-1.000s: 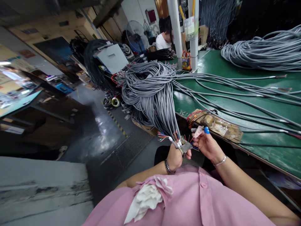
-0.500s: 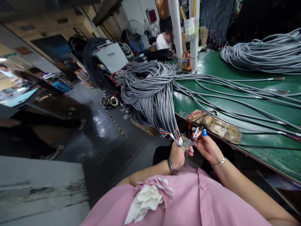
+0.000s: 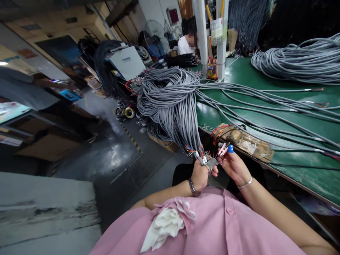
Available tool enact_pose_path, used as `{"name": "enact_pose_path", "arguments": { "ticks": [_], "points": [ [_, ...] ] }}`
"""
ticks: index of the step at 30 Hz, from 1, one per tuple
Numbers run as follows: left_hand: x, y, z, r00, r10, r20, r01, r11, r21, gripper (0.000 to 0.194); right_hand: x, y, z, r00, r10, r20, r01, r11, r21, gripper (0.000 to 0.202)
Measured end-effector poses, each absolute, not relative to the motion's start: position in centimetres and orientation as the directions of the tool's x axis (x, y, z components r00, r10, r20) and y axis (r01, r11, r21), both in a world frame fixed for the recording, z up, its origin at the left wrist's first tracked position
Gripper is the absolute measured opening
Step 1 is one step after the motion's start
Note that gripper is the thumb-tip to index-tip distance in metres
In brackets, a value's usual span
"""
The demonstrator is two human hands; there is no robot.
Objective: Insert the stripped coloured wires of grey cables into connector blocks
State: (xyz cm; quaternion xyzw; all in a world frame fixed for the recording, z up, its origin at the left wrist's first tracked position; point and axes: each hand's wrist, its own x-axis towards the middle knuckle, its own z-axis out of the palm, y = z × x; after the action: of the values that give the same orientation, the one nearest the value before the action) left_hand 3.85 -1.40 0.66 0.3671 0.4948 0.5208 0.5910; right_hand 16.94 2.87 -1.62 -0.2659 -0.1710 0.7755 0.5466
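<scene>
My left hand [image 3: 200, 175] is closed around the ends of several grey cables [image 3: 197, 156], low in front of my body. Stripped coloured wires [image 3: 190, 150] fan out of those ends, and a grey covering [image 3: 211, 163] sits over a fingertip. Close on its right, my right hand [image 3: 236, 167] has its fingers bent in at thin wires [image 3: 221, 162]; the exact contact is too small to see. One of its digits wears a blue cap [image 3: 231, 149]. A pale pink clip [image 3: 223, 149] stands beside that cap, near the bench edge.
A thick heap of grey cable [image 3: 170, 88] hangs over the corner of the green bench [image 3: 294, 138]. A wrapped brown block [image 3: 247, 143] lies at its edge. Loose cables run rightward; a large coil [image 3: 297, 62] lies behind. People are in the background.
My hands stay almost in the same place, with the wires slightly shifted. In the left background, a person in dark clothes has moved further into view.
</scene>
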Motion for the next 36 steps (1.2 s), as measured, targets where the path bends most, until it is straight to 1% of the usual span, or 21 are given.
{"name": "enact_pose_path", "arguments": {
  "ticks": [5,8,10,13,16,19,21,24,27,29,32,34,36],
  "points": [
    [3.7,-1.6,0.6,-0.013,0.985,-0.171,-0.268,0.161,0.95,0.036,16.9,2.6,-1.9,-0.304,0.931,-0.201,-0.777,-0.364,-0.514,0.026],
    [3.5,-1.9,0.5,-0.01,0.986,-0.168,-0.274,0.159,0.949,0.038,17.1,2.5,-2.1,-0.364,0.912,-0.188,-0.769,-0.408,-0.491,0.032],
    [3.1,-2.1,0.3,-0.012,0.987,-0.16,-0.27,0.151,0.951,0.037,17.4,2.3,-2.2,-0.428,0.886,-0.176,-0.732,-0.454,-0.507,0.038],
    [2.3,-2.3,-0.1,0.016,0.99,-0.141,-0.244,0.14,0.96,0.036,18.1,2.0,-2.2,-0.543,0.821,-0.174,-0.617,-0.531,-0.581,0.042],
    [1.6,-2.5,-0.4,0.091,0.989,-0.118,-0.16,0.131,0.978,0.039,18.7,1.6,-1.8,-0.598,0.779,-0.189,-0.482,-0.538,-0.692,0.034],
    [1.5,-2.6,-0.2,0.135,0.984,-0.117,-0.073,0.128,0.989,0.041,18.7,1.3,-1.1,-0.567,0.803,-0.185,-0.395,-0.463,-0.794,0.019],
    [1.5,-2.5,0.3,0.184,0.973,-0.141,-0.02,0.147,0.989,0.04,18.5,1.2,-0.6,-0.556,0.816,-0.161,-0.356,-0.409,-0.84,0.018],
    [1.7,-2.1,1.2,0.312,0.933,-0.179,0.052,0.172,0.984,0.036,18.2,1.1,-0.1,-0.566,0.814,-0.131,-0.302,-0.353,-0.886,0.018],
    [1.6,-1.6,1.7,0.388,0.897,-0.213,0.088,0.194,0.977,0.034,18.2,1.1,-0.3,-0.501,0.858,-0.114,-0.28,-0.285,-0.917,0.015],
    [1.4,-1.4,1.7,0.388,0.893,-0.229,0.069,0.22,0.973,0.036,18.5,1.2,-0.8,-0.468,0.878,-0.098,-0.314,-0.269,-0.91,0.015],
    [1.3,-1.5,1.3,0.302,0.929,-0.211,-0.092,0.249,0.964,0.039,19.3,1.5,-1.9,-0.51,0.853,-0.112,-0.427,-0.363,-0.828,0.017],
    [1.5,-1.6,1.2,0.214,0.958,-0.191,-0.224,0.238,0.945,0.037,19.8,1.9,-2.4,-0.519,0.843,-0.141,-0.513,-0.44,-0.737,0.025],
    [1.8,-1.7,1.2,0.151,0.972,-0.178,-0.3,0.217,0.929,0.036,19.9,2.2,-2.6,-0.496,0.853,-0.164,-0.58,-0.466,-0.668,0.038]
  ]
}}
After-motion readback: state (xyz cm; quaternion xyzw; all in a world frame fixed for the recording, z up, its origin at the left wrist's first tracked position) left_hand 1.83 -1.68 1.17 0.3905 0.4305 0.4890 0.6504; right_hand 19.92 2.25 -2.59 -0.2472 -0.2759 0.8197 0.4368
